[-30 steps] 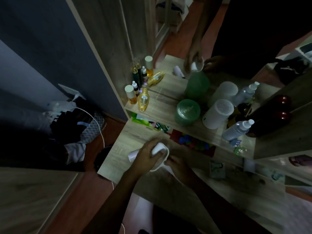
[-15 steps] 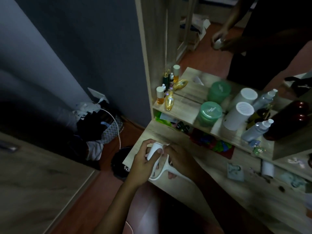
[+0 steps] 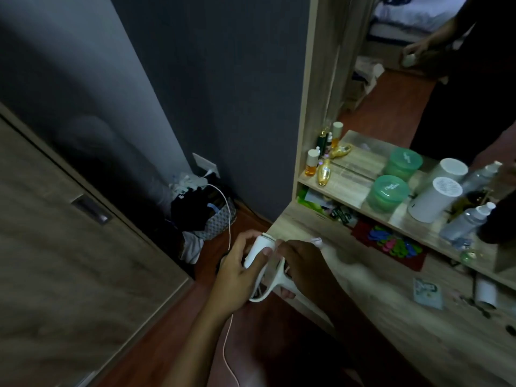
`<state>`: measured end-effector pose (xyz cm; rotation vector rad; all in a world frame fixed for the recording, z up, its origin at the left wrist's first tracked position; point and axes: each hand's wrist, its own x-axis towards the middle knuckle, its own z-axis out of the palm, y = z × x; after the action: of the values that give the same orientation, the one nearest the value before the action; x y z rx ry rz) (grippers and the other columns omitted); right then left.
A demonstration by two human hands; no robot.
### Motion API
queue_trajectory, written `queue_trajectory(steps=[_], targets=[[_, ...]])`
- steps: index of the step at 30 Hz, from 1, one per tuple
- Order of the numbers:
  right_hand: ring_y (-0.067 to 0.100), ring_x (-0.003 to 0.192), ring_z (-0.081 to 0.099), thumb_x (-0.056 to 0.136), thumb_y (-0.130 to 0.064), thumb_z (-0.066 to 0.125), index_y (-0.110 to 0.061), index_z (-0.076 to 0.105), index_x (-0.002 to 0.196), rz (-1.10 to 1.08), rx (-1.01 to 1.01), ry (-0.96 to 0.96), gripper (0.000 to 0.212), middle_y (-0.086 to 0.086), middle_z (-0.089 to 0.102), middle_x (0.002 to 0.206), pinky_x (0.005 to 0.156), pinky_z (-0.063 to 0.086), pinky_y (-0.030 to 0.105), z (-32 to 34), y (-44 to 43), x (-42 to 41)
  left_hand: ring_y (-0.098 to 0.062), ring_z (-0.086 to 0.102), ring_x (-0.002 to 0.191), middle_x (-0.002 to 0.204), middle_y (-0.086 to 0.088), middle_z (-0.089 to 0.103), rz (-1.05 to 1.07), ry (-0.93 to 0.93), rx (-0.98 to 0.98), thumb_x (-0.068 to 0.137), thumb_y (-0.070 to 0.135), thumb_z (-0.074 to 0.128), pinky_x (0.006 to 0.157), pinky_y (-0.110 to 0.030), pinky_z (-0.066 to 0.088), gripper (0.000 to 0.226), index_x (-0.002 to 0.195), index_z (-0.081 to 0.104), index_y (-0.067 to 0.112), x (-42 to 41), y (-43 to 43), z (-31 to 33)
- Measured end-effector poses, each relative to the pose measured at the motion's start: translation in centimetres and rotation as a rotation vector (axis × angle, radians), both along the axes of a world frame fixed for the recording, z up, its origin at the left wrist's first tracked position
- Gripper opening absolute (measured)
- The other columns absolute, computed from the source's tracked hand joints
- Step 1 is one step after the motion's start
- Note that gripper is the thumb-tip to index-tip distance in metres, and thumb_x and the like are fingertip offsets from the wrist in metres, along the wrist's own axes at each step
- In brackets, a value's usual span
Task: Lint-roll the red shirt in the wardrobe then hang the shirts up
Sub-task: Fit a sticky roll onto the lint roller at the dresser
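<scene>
A white lint roller [image 3: 258, 254] is held by both hands just off the left front corner of the wooden dressing table [image 3: 391, 331]. My left hand [image 3: 237, 269] wraps round its roll. My right hand [image 3: 298, 263] grips the curved white handle, thumb and fingertips near the roll's top edge. No red shirt is in view. The wardrobe door [image 3: 69, 261] stands shut at the left, with a recessed handle [image 3: 90, 209].
A mirror [image 3: 418, 79] above the table's shelf reflects a person. Bottles [image 3: 321, 163], two green jars [image 3: 388, 191], a white cylinder [image 3: 435, 199] and a spray bottle [image 3: 466, 222] crowd the shelf. A laundry basket [image 3: 206, 216] and a white cable [image 3: 229, 233] sit on the floor.
The view has swung left and up, bringing the wardrobe door in. Both hands lifted the lint roller off the table and drew it towards me.
</scene>
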<state>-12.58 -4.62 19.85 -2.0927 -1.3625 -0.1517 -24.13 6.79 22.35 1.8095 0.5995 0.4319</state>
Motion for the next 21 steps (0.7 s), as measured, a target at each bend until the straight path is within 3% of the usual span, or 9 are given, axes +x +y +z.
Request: queue_trajectory(steps=[3,5,11,14,17,18,19,21], targets=[[0.016,0.083,0.046,0.071,-0.013,0.044,0.002,0.071,0.092,-0.039,0.103,-0.118,0.037,0.013,0.071,0.077,0.074,0.041,0.031,0.1,0.1,-1.2,-0.009,0.069,0.089,0.1,0.01,0.071,0.006,0.004,0.014,0.095,0.028,0.063,0.079,-0.045,0.057,0.021,0.115,0.059,0.035,-1.3,0.0,0.3],[0.016,0.083,0.045,0.071,-0.012,0.043,-0.002,0.061,0.101,-0.03,0.095,-0.12,0.036,0.013,0.071,0.077,0.074,0.04,0.031,0.5,0.1,-1.7,-0.011,0.07,0.084,0.097,0.009,0.071,0.008,0.005,0.03,0.095,0.03,0.062,0.076,-0.049,0.057,0.021,0.115,0.059,0.036,-1.7,0.1,0.4],[0.014,0.084,0.045,0.074,-0.012,0.044,-0.005,0.056,0.103,-0.072,0.126,-0.245,0.032,0.009,0.072,0.078,0.078,0.038,0.027,-0.2,-0.3,-2.1,-0.015,0.071,0.078,0.093,0.006,0.071,-0.008,0.007,0.008,0.095,0.031,0.062,0.072,-0.05,0.057,0.024,0.118,0.058,0.036,-2.2,0.0,0.4],[0.014,0.082,0.049,0.089,-0.01,0.039,-0.005,0.052,0.104,-0.074,0.156,-0.235,0.021,0.012,0.072,0.075,0.075,0.04,0.027,-1.1,-0.3,-1.8,-0.014,0.07,0.077,0.093,0.006,0.071,-0.026,-0.001,0.026,0.096,0.03,0.061,0.071,-0.047,0.057,0.023,0.119,0.058,0.032,-2.1,-0.1,0.3],[0.014,0.071,0.061,0.097,-0.017,0.038,-0.008,0.055,0.104,-0.105,0.055,-0.036,0.02,0.01,0.07,0.073,0.063,0.047,0.021,-1.3,-0.9,-1.4,-0.009,0.069,0.082,0.096,0.007,0.07,-0.024,-0.011,0.054,0.097,0.03,0.059,0.074,-0.039,0.057,0.023,0.12,0.058,0.029,-1.5,-0.1,0.2],[0.009,0.063,0.06,0.099,-0.02,0.039,-0.011,0.06,0.099,-0.157,0.027,0.129,0.022,0.007,0.067,0.07,0.056,0.048,0.017,-0.4,-1.0,-1.3,-0.008,0.069,0.082,0.096,0.008,0.07,-0.025,-0.018,0.053,0.097,0.03,0.058,0.073,-0.035,0.057,0.023,0.12,0.058,0.03,-1.2,-0.1,0.3],[0.004,0.054,0.056,0.1,-0.023,0.041,-0.015,0.063,0.089,-0.192,-0.011,0.296,0.027,0.002,0.062,0.065,0.05,0.043,0.011,0.0,-0.9,-1.1,-0.007,0.069,0.08,0.094,0.008,0.07,-0.03,-0.028,0.063,0.097,0.03,0.058,0.071,-0.03,0.056,0.022,0.119,0.058,0.031,-0.8,-0.1,0.4],[0.002,0.046,0.048,0.101,-0.029,0.043,-0.016,0.064,0.076,-0.204,-0.058,0.405,0.035,-0.004,0.053,0.059,0.046,0.035,0.007,-1.3,-0.5,0.1,-0.007,0.069,0.075,0.091,0.008,0.07,-0.039,-0.041,0.086,0.098,0.031,0.058,0.066,-0.027,0.054,0.02,0.118,0.058,0.033,0.0,-0.2,0.6]])
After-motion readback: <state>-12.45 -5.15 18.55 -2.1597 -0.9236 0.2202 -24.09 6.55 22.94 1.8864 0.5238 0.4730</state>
